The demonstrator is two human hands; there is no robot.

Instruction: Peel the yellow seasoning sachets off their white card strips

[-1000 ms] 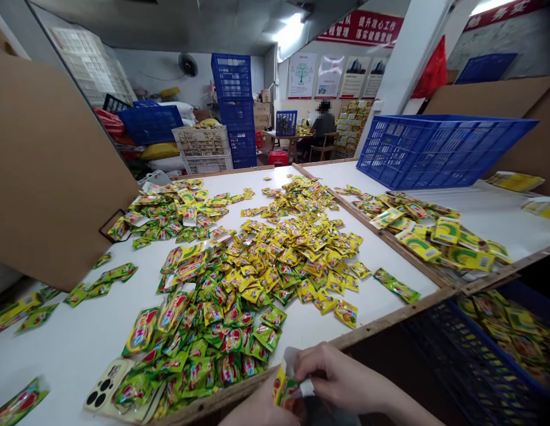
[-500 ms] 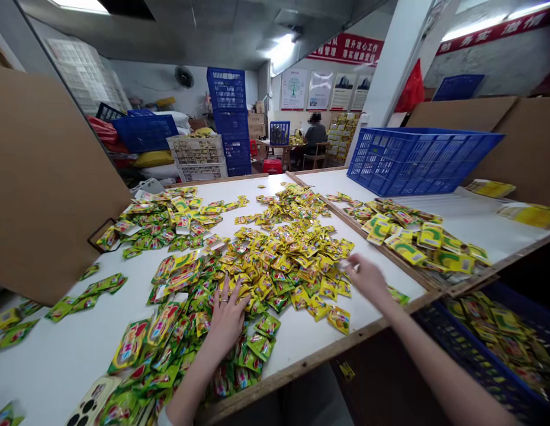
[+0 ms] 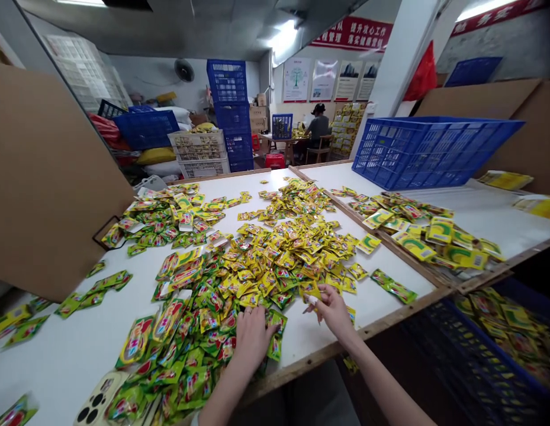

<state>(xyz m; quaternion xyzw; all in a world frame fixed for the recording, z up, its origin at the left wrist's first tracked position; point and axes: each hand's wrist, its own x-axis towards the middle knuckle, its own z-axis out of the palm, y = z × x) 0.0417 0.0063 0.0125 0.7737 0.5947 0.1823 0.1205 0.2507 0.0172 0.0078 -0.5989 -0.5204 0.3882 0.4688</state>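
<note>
A large heap of small glossy sachets, yellow ones (image 3: 275, 254) toward the right and green ones (image 3: 199, 349) toward the left, spreads over the white tabletop (image 3: 301, 349). My left hand (image 3: 252, 337) rests at the heap's near edge, fingers curled down, thumb against a green sachet (image 3: 277, 343); its fingertips are partly hidden. Just right of it, my right hand (image 3: 331, 310) pinches a yellow sachet (image 3: 309, 291) by the fingertips. Something white wraps one of its fingertips. A green sachet strip (image 3: 393, 286) and a yellow packet (image 3: 367, 244) lie farther right.
A wooden strip (image 3: 390, 242) divides the table; beyond it lie larger yellow packets (image 3: 438, 231) and a blue crate (image 3: 425, 151). A filled crate (image 3: 501, 337) stands below the right edge. A phone (image 3: 99, 399) lies front left. In the background a person (image 3: 318, 127) sits.
My right hand has come inward and nearer to my left hand, onto a yellow sachet. The left fingers, spread before, are now curled. A yellow packet now lies by the divider.
</note>
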